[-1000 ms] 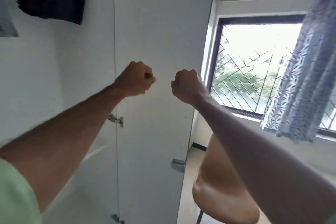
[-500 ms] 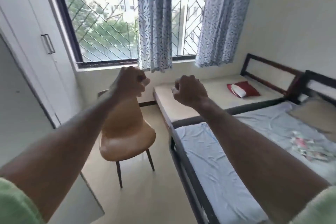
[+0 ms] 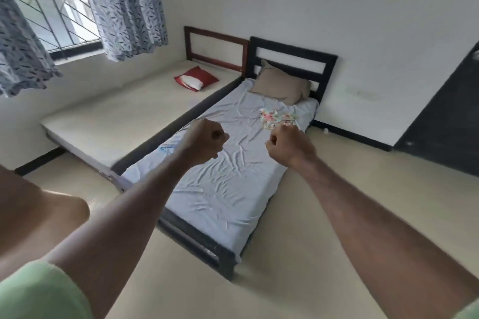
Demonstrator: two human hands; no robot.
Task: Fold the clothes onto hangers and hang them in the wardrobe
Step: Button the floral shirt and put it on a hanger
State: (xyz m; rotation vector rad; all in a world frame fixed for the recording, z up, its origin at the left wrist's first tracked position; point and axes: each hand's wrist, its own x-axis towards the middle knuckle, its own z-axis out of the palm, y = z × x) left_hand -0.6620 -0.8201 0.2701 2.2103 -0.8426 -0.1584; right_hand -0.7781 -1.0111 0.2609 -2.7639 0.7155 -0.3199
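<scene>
While both arms reach out over the bed (image 3: 220, 189), the left hand (image 3: 204, 141) and right hand (image 3: 287, 146) are curled into empty fists, apart from each other. Far along the grey sheet, near the tan pillow (image 3: 281, 84), lies a floral garment (image 3: 276, 118).

I can read no text, label, brand or number from here. The only candidate is a small blue mark (image 3: 166, 149) on the wrinkled pale blue bed sheet (image 3: 223, 184), and it is too blurred for me to make out.
</scene>
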